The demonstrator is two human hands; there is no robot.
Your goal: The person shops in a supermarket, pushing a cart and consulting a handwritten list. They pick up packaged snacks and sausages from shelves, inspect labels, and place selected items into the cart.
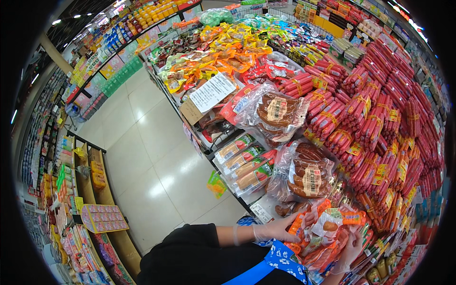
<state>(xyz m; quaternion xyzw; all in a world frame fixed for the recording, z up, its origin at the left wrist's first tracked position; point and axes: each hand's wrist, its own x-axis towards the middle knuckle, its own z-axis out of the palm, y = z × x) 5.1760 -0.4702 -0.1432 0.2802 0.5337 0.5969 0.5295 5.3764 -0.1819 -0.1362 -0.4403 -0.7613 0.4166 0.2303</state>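
A bunch of orange-and-clear plastic food packets (327, 227) is gathered between my two hands at the lower right. My left hand (279, 229) grips its left side, fingers curled over the packets. On the opposite side my right hand (352, 248) closes around the edge, its fingers partly hidden. Thin clear gloves seem to cover both hands. Just beyond the packets lies a clear pack of brown sausages (308, 175) with a cream label. Another sausage pack (278, 111) sits farther back. Packaged pale sausage rolls (244, 164) lie to the left of these.
Bundles of red-wrapped sausages (375, 109) are heaped along the right. Yellow and orange snack packets (228, 47) fill the far display, with a white printed sheet (212, 91) at its edge. Tiled floor (152, 142) runs left of it, toward a wooden shelf (85, 183).
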